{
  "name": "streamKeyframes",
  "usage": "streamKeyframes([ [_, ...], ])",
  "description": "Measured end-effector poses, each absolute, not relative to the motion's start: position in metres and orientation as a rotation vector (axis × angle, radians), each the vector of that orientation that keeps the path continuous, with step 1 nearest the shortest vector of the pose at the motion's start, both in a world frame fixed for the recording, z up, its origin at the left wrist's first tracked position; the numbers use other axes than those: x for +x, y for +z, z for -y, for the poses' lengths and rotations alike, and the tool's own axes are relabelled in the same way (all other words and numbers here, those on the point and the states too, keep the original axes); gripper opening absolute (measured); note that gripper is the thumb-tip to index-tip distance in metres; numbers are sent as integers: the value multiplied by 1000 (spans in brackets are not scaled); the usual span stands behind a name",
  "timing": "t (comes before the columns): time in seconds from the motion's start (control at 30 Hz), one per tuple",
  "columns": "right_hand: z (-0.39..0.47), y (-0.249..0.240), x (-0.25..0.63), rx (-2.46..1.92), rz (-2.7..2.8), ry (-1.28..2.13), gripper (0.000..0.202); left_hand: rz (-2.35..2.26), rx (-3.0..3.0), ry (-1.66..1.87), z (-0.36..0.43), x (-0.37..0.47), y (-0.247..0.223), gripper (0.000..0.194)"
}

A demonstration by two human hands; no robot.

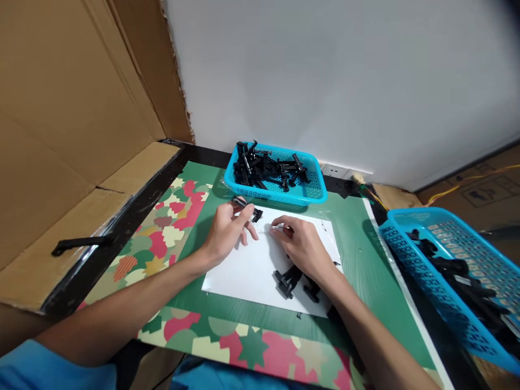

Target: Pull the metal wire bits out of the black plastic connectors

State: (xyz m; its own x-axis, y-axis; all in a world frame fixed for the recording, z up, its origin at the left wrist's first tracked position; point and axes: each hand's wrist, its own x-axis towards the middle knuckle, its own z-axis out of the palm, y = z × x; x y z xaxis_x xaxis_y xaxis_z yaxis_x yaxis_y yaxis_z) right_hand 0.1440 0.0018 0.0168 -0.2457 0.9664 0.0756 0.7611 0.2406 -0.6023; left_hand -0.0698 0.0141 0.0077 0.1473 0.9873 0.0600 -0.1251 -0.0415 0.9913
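Note:
My left hand point(227, 230) is closed round a black plastic part point(256, 215), whose end sticks out past the thumb toward the right. Just to the right, my right hand point(299, 238) pinches a thin, pale metallic piece point(278, 227); its exact kind is too small to make out. A small gap separates the two hands, both above a white sheet point(239, 273). More black plastic parts point(287, 281) lie on the sheet beneath my right wrist, partly covered by the forearm.
A blue basket point(276, 194) heaped with black parts stands at the back against the wall. Another blue basket point(430, 281) with black parts is at the right. A black strip point(81, 245) lies on cardboard at the left. A power socket point(335, 170) sits behind.

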Motion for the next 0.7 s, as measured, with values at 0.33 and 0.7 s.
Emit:
streamKeyframes([
  [0.33,-15,14,135,-1469,2242,654,14,-902,1121,1290,-16,-67,6,36],
  [0.7,-4,24,157,-1581,2373,652,12,-974,945,1025,-5,-65,19,14],
])
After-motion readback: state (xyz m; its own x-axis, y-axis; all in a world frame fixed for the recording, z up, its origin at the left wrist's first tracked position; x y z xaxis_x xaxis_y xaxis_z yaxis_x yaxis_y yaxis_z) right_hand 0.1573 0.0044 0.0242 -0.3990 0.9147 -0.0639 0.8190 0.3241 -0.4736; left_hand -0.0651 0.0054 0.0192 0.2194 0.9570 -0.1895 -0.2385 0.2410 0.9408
